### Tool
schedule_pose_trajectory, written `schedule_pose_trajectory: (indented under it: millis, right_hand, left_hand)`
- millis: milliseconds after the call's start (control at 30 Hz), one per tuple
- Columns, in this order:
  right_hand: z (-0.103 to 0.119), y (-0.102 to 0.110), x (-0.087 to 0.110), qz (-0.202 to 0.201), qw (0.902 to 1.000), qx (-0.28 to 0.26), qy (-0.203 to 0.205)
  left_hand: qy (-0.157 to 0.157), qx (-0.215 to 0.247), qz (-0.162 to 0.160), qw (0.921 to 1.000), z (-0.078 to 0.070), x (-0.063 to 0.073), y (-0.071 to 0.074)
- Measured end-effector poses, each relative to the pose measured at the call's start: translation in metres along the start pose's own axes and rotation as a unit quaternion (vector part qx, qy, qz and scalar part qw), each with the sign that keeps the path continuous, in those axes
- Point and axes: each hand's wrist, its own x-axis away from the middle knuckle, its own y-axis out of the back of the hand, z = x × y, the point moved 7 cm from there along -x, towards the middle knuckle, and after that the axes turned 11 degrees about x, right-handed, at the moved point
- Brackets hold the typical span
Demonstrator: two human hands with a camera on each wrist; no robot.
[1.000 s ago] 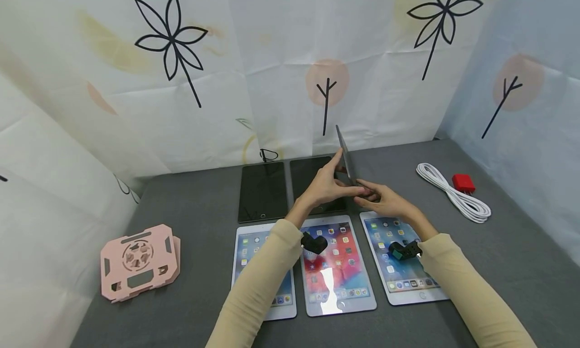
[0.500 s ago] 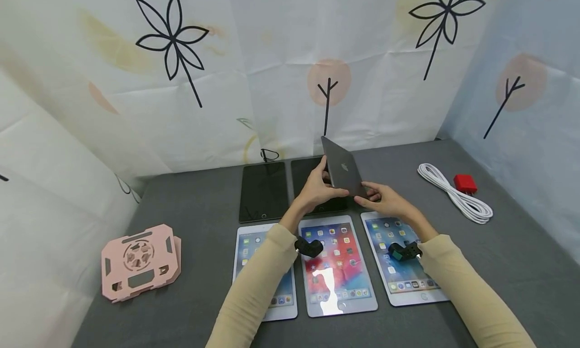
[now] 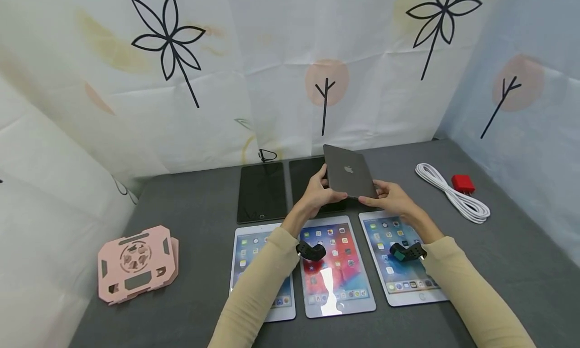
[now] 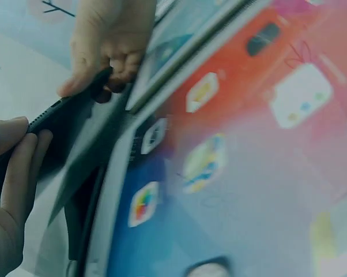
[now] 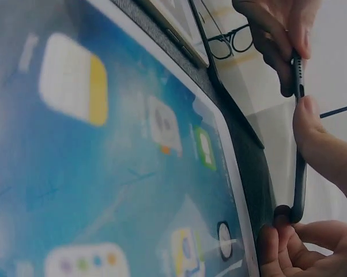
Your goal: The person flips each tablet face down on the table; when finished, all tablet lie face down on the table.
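A dark grey tablet [image 3: 355,179] with an apple logo is held up over the back of the table, its back toward the head camera. My left hand [image 3: 312,194] grips its left side and near edge, thumb on the back. On its lower right corner, my right hand [image 3: 391,202] pinches with thumb and fingers. In the left wrist view the tablet [image 4: 64,130] appears edge-on, fingers curled round it from both sides. The right wrist view shows its thin edge [image 5: 300,167] with a row of small holes. Its screen side is hidden from above.
Two dark tablets, a left one [image 3: 262,192] and a partly covered one [image 3: 298,174], lie behind three lit white tablets: left [image 3: 246,250], middle [image 3: 340,267], right [image 3: 399,275]. A pink vented stand [image 3: 136,267] lies left; a white cable [image 3: 453,192] and red charger [image 3: 463,183] lie right.
The held tablet has turned from nearly edge-on to showing its back and tipped lower toward the table. My left hand has dropped slightly; my right hand has shifted a little right.
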Motion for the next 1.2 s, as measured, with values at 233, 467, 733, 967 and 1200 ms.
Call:
schedule_pose_trajectory:
  millis: [233,467,733,967,1200]
  right_hand:
    - [-0.006,0.013,0.002,-0.033,0.9994,0.004,-0.011]
    - [-0.016,0.032,0.007,-0.025,0.9984,0.051,-0.003]
    - [-0.032,0.047,0.009,0.0,0.998,0.063,-0.002]
    - [-0.037,0.05,0.008,0.011,0.9975,0.069,-0.007]
    - [-0.041,0.046,0.007,0.007,0.9954,0.096,0.004]
  left_hand:
    - [-0.038,-0.097,0.006,0.9945,0.007,0.0,-0.011]
    - [-0.03,-0.119,0.013,0.9924,0.014,-0.004,-0.027]
    - [-0.006,-0.091,0.031,0.9954,0.022,-0.008,-0.041]
    - [-0.01,-0.156,0.049,0.9865,0.023,-0.008,-0.045]
    - [-0.024,-0.22,0.047,0.974,0.027,-0.009,-0.048]
